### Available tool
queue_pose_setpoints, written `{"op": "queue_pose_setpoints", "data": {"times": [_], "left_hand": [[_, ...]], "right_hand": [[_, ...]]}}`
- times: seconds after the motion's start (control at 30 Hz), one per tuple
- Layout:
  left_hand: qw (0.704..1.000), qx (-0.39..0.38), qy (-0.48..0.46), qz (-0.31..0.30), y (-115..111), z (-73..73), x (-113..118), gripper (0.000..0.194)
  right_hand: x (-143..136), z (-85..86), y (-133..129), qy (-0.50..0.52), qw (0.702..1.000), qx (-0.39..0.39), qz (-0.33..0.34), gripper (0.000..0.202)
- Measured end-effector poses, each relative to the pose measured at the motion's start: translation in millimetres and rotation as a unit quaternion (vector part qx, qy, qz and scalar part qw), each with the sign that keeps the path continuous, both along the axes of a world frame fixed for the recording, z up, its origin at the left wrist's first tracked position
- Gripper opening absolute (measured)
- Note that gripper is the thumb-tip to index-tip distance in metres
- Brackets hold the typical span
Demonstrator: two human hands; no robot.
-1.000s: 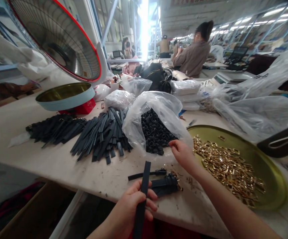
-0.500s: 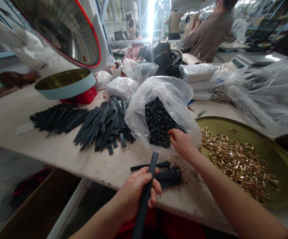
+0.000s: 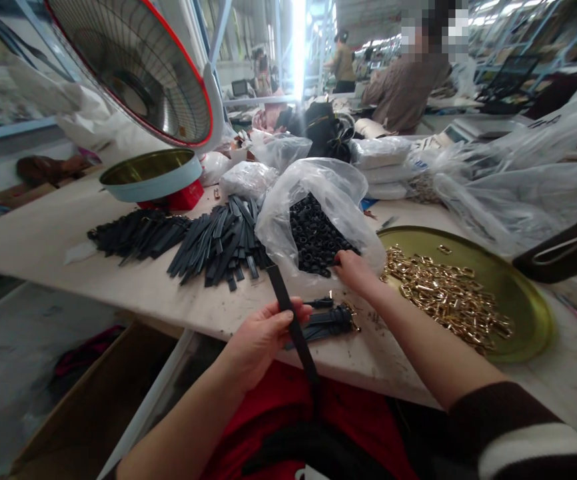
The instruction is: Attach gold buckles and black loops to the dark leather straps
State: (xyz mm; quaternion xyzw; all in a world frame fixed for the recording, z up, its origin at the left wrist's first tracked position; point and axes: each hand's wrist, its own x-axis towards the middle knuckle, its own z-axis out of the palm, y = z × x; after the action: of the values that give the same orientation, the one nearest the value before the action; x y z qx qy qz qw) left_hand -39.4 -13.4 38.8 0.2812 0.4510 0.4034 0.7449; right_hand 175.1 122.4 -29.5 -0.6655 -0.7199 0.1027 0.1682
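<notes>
My left hand (image 3: 263, 333) is closed around a flat black strap (image 3: 288, 307), gripped between thumb and fingers, with one end pointing up toward the bag and the other hanging to my lap. My right hand (image 3: 356, 270) reaches to the mouth of a clear plastic bag (image 3: 276, 223) full of small black loops (image 3: 313, 233). Its fingers are pinched together at the lower edge of the loops; the fingertips are partly hidden, so what they hold is unclear. Beneath and between my hands lies a small stack of black straps with gold buckles (image 3: 331, 321).
A gold round tray (image 3: 528, 320) at right holds many gold buckles (image 3: 448, 300). Black strap piles (image 3: 218, 243) lie left of the bag. A fan (image 3: 138, 73) looms over a round tin (image 3: 151, 190) on a red base. Plastic bags (image 3: 528, 193) crowd the back; a co-worker (image 3: 403, 87) stands beyond.
The strap in my left hand has swung so its upper end now leans left toward the bag. My right hand stays at the loops. The view has shifted slightly.
</notes>
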Motion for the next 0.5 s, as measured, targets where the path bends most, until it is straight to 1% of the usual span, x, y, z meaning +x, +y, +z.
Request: {"op": "queue_pose_setpoints", "data": {"times": [0.07, 0.1, 0.13, 0.2, 0.23, 0.27, 0.3, 0.33, 0.37, 0.4, 0.43, 0.5], "left_hand": [[0.996, 0.053, 0.065, -0.015, -3, 4.5, -9, 0.018], [0.994, 0.069, 0.081, -0.005, -3, 6.7, -13, 0.021], [0.993, 0.079, 0.084, 0.02, -3, 8.6, -16, 0.023], [0.99, 0.085, 0.052, 0.099, -1, 10.7, -18, 0.026], [0.986, 0.089, 0.032, 0.138, 0, 10.5, -17, 0.026], [0.981, 0.096, 0.017, 0.17, 2, 9.5, -16, 0.026], [0.976, 0.104, 0.007, 0.193, 3, 7.6, -13, 0.025], [0.972, 0.111, 0.002, 0.207, 3, 5.1, -10, 0.024], [0.97, 0.114, -0.001, 0.214, 1, 2.4, -7, 0.023], [0.97, 0.114, -0.001, 0.214, -1, -0.2, -4, 0.023], [0.972, 0.109, 0.003, 0.206, -5, -2.4, -3, 0.023], [0.981, 0.097, 0.022, 0.168, -15, -5.0, -2, 0.025]], "right_hand": [[2, 10.8, -10, 0.024, 0.999, 0.024, -0.014, 0.019], [2, 16.9, -20, 0.03, 0.999, 0.037, -0.018, 0.02], [2, 22.9, -33, 0.047, 0.998, 0.038, -0.008, 0.021], [-3, 32.8, -71, 0.111, 0.993, -0.006, 0.047, 0.024], [-6, 36.2, -93, 0.233, 0.961, -0.087, 0.12, 0.029], [-10, 38.5, -114, 0.348, 0.905, -0.173, 0.174, 0.037], [-15, 39.5, -134, 0.432, 0.848, -0.236, 0.197, 0.042], [-18, 39.4, -151, 0.492, 0.815, -0.251, 0.177, 0.04], [-21, 38.0, -163, 0.54, 0.792, -0.25, 0.138, 0.037], [-23, 35.5, -170, 0.577, 0.775, -0.238, 0.095, 0.034], [-23, 32.1, -173, 0.607, 0.762, -0.221, 0.051, 0.032], [-19, 24.2, -167, 0.652, 0.732, -0.198, -0.014, 0.032]]}}
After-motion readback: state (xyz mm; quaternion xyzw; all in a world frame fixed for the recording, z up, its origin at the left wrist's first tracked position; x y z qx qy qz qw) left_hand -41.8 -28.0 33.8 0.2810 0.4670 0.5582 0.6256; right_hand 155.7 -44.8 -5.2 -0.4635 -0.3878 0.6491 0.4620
